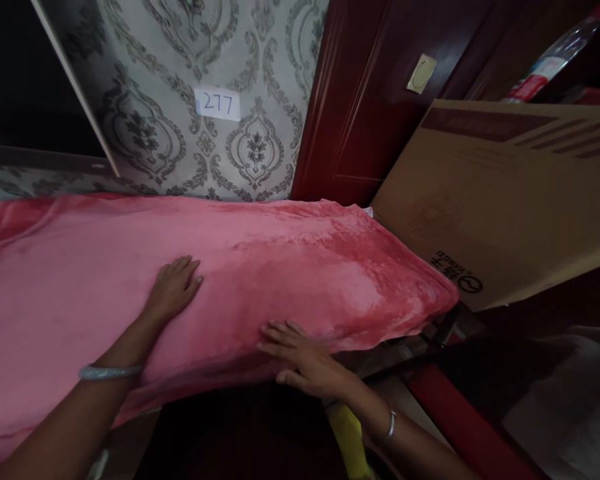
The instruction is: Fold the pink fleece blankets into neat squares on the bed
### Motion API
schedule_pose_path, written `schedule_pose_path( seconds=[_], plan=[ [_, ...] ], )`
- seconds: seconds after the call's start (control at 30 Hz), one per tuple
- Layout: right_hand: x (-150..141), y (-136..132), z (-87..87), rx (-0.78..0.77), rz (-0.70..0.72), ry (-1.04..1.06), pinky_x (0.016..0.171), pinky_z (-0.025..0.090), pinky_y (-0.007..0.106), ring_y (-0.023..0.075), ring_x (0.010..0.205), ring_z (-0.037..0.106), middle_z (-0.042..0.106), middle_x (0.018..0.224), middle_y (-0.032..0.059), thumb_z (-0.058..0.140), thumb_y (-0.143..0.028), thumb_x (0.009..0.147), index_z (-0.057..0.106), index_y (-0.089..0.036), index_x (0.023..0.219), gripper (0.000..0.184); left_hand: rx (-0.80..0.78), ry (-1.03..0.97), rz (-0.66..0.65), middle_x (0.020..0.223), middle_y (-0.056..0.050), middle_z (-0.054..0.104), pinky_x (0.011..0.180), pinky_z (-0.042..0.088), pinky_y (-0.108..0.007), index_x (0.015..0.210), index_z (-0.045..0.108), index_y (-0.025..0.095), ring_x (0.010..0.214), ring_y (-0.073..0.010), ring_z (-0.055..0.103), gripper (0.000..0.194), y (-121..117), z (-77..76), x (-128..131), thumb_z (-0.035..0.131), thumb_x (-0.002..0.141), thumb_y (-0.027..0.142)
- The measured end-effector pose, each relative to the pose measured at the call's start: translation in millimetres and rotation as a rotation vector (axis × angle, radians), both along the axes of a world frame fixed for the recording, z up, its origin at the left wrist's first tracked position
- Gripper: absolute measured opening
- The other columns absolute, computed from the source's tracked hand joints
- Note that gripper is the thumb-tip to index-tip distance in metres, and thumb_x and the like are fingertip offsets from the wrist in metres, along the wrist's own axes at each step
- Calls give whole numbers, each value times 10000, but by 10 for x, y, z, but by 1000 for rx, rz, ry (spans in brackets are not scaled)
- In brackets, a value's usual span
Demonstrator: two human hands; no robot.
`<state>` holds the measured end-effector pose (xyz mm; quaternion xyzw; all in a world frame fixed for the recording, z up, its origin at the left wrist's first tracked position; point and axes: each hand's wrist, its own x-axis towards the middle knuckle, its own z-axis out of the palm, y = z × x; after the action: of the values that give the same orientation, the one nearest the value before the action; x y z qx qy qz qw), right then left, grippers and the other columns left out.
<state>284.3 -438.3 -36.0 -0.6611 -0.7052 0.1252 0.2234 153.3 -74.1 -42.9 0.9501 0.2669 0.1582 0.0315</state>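
Note:
A pink plush blanket [290, 267] lies spread over a raised surface across the left and middle of the view. My left hand [174, 287] rests flat on top of it, fingers stretched out, a pale bangle on the wrist. My right hand [300, 357] lies at the blanket's near edge with fingers extended and pressing on the fabric, a thin bracelet on its wrist. Neither hand grips anything.
A large cardboard box [505, 200] leans at the right, touching the blanket's far corner. Behind are patterned wallpaper with a paper label "277" [217, 103] and a dark red wooden door [375, 93]. A yellow object [350, 440] shows below my right wrist.

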Motion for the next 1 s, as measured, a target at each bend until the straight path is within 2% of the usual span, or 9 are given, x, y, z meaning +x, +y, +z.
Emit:
schedule_pose_path(
  seconds=[0.07, 0.2, 0.27, 0.33, 0.43, 0.63, 0.73, 0.87, 1.0],
  plan=[
    [190, 27, 24, 60, -83, 39, 1267, 198, 463, 193, 1549, 195, 291, 1661, 30, 322, -605, 1042, 325, -301, 1594, 630, 3, 3, -1, 1539, -165, 495, 1209, 308, -511, 1423, 541, 147, 1461, -320, 406, 561, -4, 2, 0, 348, 968, 412],
    [897, 98, -47, 90, -530, -32, 1257, 210, 504, 246, 1549, 201, 278, 1660, 102, 311, -546, 1047, 287, -217, 1615, 656, -4, 3, 4, 1540, -169, 494, 1209, 308, -513, 1419, 550, 141, 1456, -324, 416, 555, -8, 6, 1, 369, 964, 402],
    [1239, 128, -94, -12, -750, -122, 1244, 208, 529, 280, 1551, 187, 249, 1663, 153, 330, -493, 1044, 285, -150, 1611, 664, 0, 0, 2, 1538, -170, 497, 1204, 311, -522, 1423, 547, 142, 1453, -324, 421, 553, -6, 4, 1, 370, 964, 397],
    [1480, 161, -122, -141, -909, -215, 1230, 203, 550, 299, 1552, 173, 227, 1667, 162, 329, -452, 1044, 295, -139, 1605, 643, 6, 13, 0, 1540, -182, 491, 1203, 307, -529, 1429, 539, 122, 1456, -328, 415, 566, -3, 1, -1, 355, 968, 394],
    [1648, 258, -124, -290, -995, -296, 1221, 202, 543, 295, 1551, 173, 206, 1677, 146, 311, -439, 1052, 293, -164, 1607, 620, 10, 21, 2, 1542, -197, 482, 1204, 300, -525, 1434, 532, 97, 1460, -331, 406, 578, -5, -5, -4, 344, 971, 387],
    [1678, 698, -34, -321, -955, -309, 1224, 193, 483, 275, 1557, 153, 173, 1688, 137, 294, -472, 1065, 261, -192, 1620, 623, -5, -10, 4, 1536, -173, 496, 1193, 307, -537, 1414, 554, 136, 1450, -328, 413, 539, -16, -24, -12, 364, 968, 371],
    [1614, 985, 24, -293, -877, -316, 1228, 180, 481, 292, 1559, 134, 151, 1694, 127, 312, -475, 1066, 264, -203, 1621, 620, -3, -24, 6, 1528, -155, 510, 1193, 308, -535, 1411, 558, 159, 1443, -318, 421, 524, -5, -47, -18, 377, 965, 367],
    [1349, 1335, 59, -230, -661, -331, 1238, 156, 496, 283, 1563, 118, 146, 1696, 95, 348, -507, 1057, 261, -257, 1621, 623, 0, -33, 6, 1520, -157, 520, 1194, 310, -541, 1412, 559, 157, 1437, -318, 433, 522, 11, -72, -22, 396, 961, 364],
    [864, 1487, 65, -142, -315, -322, 1250, 134, 497, 293, 1565, 95, 131, 1697, 87, 393, -554, 1043, 263, -276, 1619, 653, -10, -24, 5, 1537, -182, 494, 1200, 302, -545, 1422, 549, 115, 1446, -328, 424, 549, 5, -75, -21, 379, 969, 375]
  ],
)
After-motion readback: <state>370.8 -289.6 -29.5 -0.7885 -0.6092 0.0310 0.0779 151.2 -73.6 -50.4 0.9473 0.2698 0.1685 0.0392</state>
